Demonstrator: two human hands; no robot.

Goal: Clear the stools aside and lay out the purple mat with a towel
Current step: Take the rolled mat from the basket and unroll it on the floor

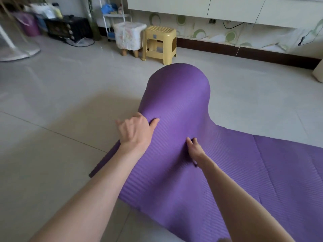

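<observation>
- The tiled floor (70, 95) fills most of the view, running back to a wall with a dark skirting board.
- The purple mat (176, 95) lies on the floor in the middle and to the right. Its right part is spread flat, and the still-rolled part rises as a thick hump pointing away towards the stools.
- A round fan base (19, 51) sits at the far left edge.
- The yellow stool (160, 44) stands upright by the wall, well apart from the mat.
- The cloth-covered stool (129, 36) stands just to its left, close beside it.
- The left hand (136, 130) grips the left edge of the roll, thumb on top and fingers curled round the side.
- The right hand (193, 148) is on the mat just right of the roll, fingertips dug into the ribbed surface. I cannot tell whether they pinch a fold or only press.
</observation>
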